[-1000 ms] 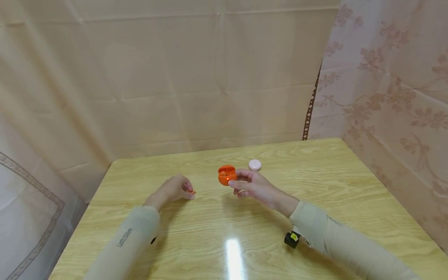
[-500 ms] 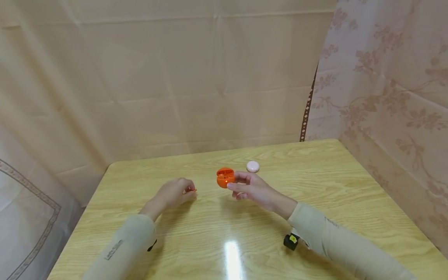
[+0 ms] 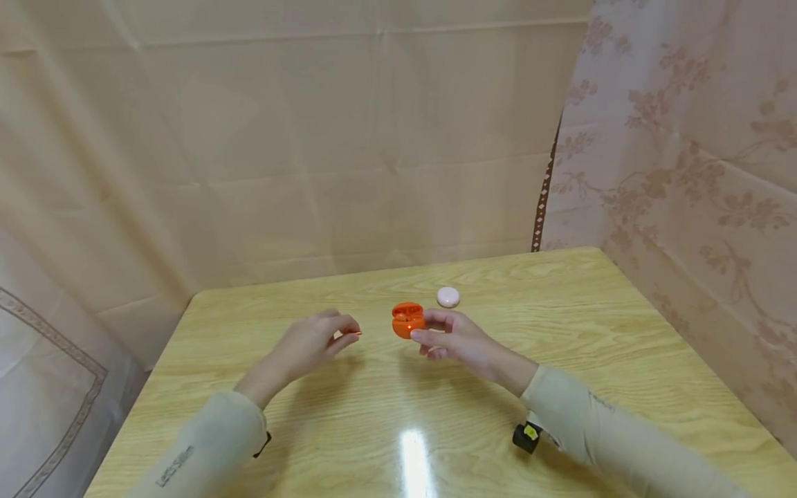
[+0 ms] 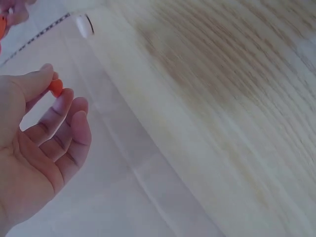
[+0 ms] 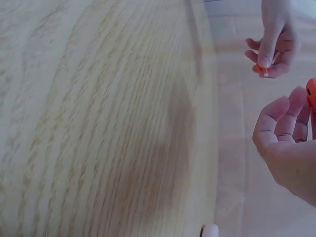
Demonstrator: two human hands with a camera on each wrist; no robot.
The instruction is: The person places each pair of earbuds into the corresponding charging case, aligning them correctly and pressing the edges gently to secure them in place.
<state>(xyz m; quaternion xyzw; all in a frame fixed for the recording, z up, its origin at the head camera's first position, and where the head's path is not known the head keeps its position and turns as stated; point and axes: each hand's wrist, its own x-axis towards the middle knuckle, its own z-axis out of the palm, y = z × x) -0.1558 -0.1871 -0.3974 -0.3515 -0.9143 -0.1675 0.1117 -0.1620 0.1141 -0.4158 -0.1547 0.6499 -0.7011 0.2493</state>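
My right hand (image 3: 457, 342) holds an orange earbud case (image 3: 407, 328) up over the table, its lid tipped back and its inside facing me. Between thumb and forefinger of my left hand (image 3: 317, 342) a small orange earbud (image 4: 56, 88) is pinched, most plainly in the left wrist view. That hand hovers above the wood, left of the case, with a short gap between the two. In the right wrist view the earbud (image 5: 264, 70) shows a pale tip below the thumb, while only part of the case (image 5: 312, 93) shows at the frame's edge.
A round pale pink case-like object (image 3: 448, 297) lies on the wooden table (image 3: 349, 429) behind my right hand. Beige cloth (image 3: 299, 138) hangs past the table's far edge, and flowered cloth (image 3: 697, 173) hangs at the right.
My left hand has lifted off the table with the earbud and come right, nearer the case. My right hand has shifted only slightly, still holding the case.
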